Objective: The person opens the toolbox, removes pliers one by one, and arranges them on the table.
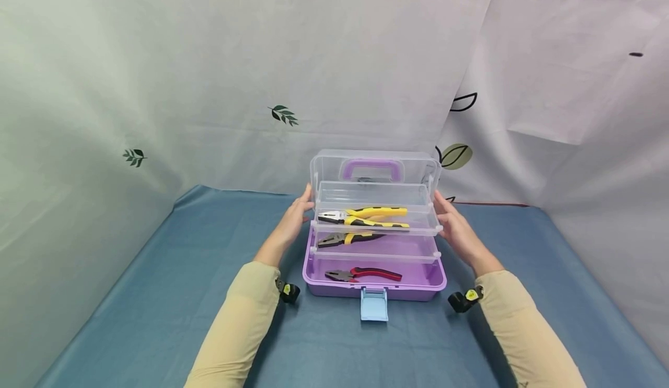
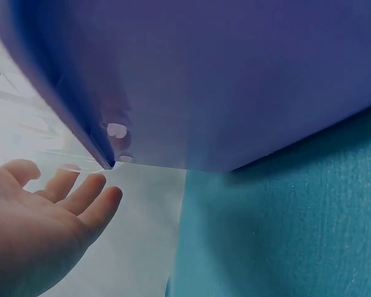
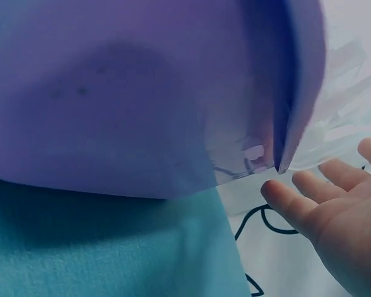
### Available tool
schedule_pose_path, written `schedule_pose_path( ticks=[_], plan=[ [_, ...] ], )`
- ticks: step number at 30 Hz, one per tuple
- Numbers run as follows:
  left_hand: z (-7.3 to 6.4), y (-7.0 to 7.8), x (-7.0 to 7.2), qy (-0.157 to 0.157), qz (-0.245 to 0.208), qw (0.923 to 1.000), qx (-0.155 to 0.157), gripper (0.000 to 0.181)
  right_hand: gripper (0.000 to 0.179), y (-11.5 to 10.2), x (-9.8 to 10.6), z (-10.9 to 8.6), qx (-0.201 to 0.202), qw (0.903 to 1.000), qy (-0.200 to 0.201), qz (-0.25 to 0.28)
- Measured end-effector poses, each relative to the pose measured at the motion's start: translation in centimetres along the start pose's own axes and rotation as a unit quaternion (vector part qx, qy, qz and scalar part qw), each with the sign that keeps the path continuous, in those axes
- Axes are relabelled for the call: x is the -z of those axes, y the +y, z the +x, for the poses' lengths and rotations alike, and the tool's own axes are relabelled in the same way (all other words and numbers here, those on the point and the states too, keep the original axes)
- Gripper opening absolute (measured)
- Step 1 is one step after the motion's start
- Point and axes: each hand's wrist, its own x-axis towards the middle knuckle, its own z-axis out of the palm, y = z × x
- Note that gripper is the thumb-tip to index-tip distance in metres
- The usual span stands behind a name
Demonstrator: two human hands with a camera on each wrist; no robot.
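A purple toolbox [image 1: 374, 291] stands with its transparent lid [image 1: 373, 154] raised and its clear trays [image 1: 373, 193] fanned out in steps. Yellow-and-black pliers [image 1: 373, 214] lie in the upper tray, and another yellow-and-black pair [image 1: 347, 239] sits a step lower. Red-handled pliers [image 1: 366, 273] rest in the purple base. My left hand [image 1: 290, 221] is at the lid's left side, fingertips right by its edge. On the opposite side, my right hand [image 1: 460, 231] has its fingers stretched along the lid and tray edge. Both wrist views show the fingers spread and only slightly bent.
A light blue latch [image 1: 374, 306] hangs down at the box's front. The box is on a blue cloth-covered table [image 1: 172, 295]. Behind it rises a pale curtain [image 1: 366, 74] printed with leaves. The lid carries a purple handle [image 1: 372, 163].
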Motion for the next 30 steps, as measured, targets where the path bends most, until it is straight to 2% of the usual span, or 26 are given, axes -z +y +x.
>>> schedule_pose_path(
  ticks=[11,23,30],
  plan=[
    [-0.1,0.1,0.1,0.003,-0.023,0.9997,0.012,0.062,0.067,-0.4,0.6,0.6,-0.013,0.9995,-0.014,-0.023],
    [0.3,-0.4,0.4,-0.013,-0.037,0.9991,0.016,0.062,0.067,-0.2,0.8,1.1,-0.02,0.9982,-0.014,-0.054],
    [0.5,-0.7,0.4,-0.019,-0.057,0.998,0.021,0.062,0.07,0.5,0.8,1.5,-0.005,0.9994,-0.017,-0.031]
  ],
)
